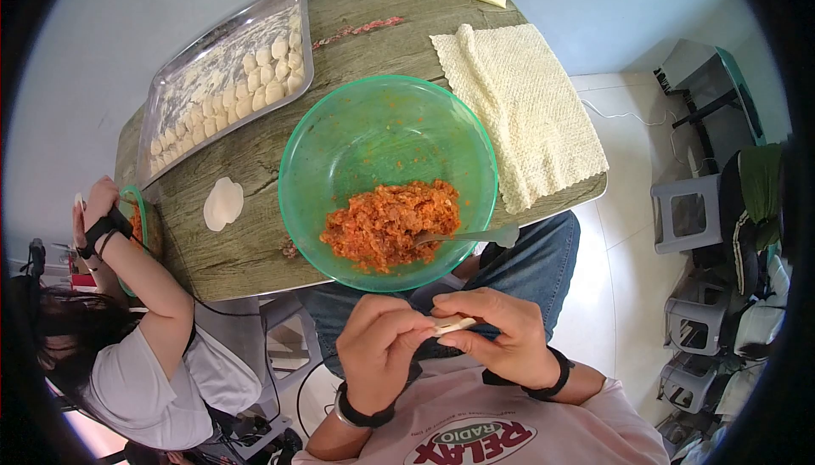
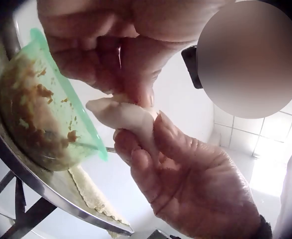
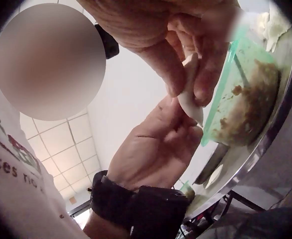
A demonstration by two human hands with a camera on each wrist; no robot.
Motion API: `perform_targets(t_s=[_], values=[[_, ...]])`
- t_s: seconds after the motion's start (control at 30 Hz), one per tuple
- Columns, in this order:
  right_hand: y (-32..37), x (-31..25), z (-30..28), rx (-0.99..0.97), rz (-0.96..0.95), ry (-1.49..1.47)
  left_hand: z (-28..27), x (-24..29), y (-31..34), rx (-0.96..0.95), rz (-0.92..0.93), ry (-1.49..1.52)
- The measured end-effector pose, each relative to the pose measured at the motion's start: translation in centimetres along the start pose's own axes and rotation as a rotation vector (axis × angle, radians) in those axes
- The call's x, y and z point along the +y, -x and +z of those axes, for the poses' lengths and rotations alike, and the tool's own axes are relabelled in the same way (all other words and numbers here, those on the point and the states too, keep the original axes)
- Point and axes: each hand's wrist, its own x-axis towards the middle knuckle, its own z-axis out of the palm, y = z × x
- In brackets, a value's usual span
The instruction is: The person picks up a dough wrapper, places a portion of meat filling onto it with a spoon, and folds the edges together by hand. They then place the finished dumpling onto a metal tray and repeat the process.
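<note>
1. Just below the translucent green plastic bowl [image 1: 382, 125], the left hand [image 1: 382, 346] and right hand [image 1: 501, 338] pinch a small white folded dough dumpling [image 1: 454, 325] between thumbs and forefingers.
2. Inside the bowl lie orange-red minced filling [image 1: 390, 223] and a metal spoon [image 1: 475, 234].
3. Left of the bowl lies a round white dough wrapper [image 1: 223, 203].
4. Below the bowl, the pale pink shirt [image 1: 594, 427] reads "RELAX RADIO".

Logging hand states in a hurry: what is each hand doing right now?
Left hand: fingers pinch the dumpling.
Right hand: fingers hold the same dumpling.
</note>
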Motion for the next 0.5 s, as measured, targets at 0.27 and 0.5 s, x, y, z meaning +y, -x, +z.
perform_targets(t_s=[0.27, 0.5], values=[[-0.12, 0.02, -0.01, -0.006, 0.009, -0.037, -0.28, -0.32, -0.25, 0.001, -0.025, 0.107], [-0.13, 0.02, -0.11, -0.008, 0.009, -0.030, -0.40, -0.42, 0.07, 0.038, -0.126, 0.149]])
